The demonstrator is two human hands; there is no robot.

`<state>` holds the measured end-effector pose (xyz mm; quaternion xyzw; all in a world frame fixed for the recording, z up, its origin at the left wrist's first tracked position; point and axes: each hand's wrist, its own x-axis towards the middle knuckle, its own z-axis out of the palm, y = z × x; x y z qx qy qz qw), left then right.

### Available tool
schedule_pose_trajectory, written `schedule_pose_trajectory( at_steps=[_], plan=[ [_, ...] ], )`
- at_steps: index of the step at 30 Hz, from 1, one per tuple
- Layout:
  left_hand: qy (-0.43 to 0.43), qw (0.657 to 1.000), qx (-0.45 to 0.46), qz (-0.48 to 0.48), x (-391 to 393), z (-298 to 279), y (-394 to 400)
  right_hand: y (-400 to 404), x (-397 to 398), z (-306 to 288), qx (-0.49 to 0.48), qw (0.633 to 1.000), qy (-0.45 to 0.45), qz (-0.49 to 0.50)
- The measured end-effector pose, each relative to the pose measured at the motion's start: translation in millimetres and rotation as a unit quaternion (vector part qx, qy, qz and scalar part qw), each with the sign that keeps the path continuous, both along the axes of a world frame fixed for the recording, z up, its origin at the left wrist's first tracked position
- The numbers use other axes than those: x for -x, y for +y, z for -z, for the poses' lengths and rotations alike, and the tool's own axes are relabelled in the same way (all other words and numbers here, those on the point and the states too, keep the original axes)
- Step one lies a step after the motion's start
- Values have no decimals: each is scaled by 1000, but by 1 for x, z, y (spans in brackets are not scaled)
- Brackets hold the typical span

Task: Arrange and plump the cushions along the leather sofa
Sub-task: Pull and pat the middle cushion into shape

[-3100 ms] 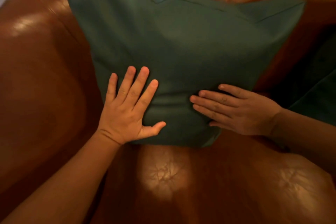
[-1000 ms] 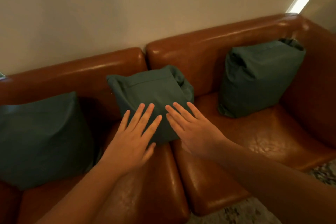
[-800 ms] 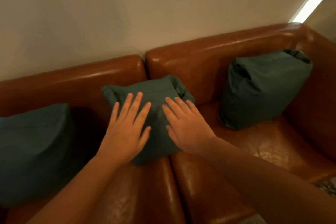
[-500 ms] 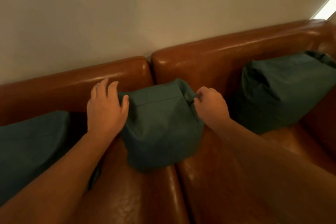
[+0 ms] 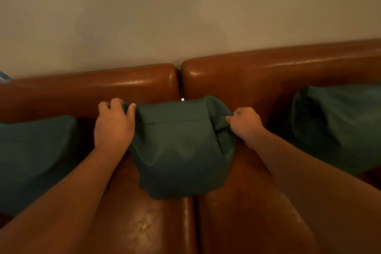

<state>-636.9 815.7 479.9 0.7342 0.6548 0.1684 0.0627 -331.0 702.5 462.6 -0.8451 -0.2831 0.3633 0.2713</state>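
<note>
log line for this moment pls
step: plumping | left hand: grips middle cushion top-left corner | right hand: grips top-right corner | cushion: straddles seat seam, leather sofa

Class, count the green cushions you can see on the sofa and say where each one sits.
3. The left cushion is cut off by the frame edge, the middle cushion is gripped by both hands over the seat gap, and the right cushion is partly out of frame. More may lie outside the view.

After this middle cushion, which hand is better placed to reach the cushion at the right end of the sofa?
The right hand, probably. It grips the middle cushion's right top corner, on the side facing the right cushion. The left hand would have to cross over.
</note>
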Motion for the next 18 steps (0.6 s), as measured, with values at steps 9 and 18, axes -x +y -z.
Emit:
schedule_pose_trajectory(
  at_steps=[9, 18],
  plan=[
    [-22, 1000, -4, -21, 18, 10, -7, 15, -62, -37, 34, 997, 3, -63],
    [7, 996, -64, -54, 23, 16, 11, 28, -69, -35, 62, 991, -44, -110]
  ],
)
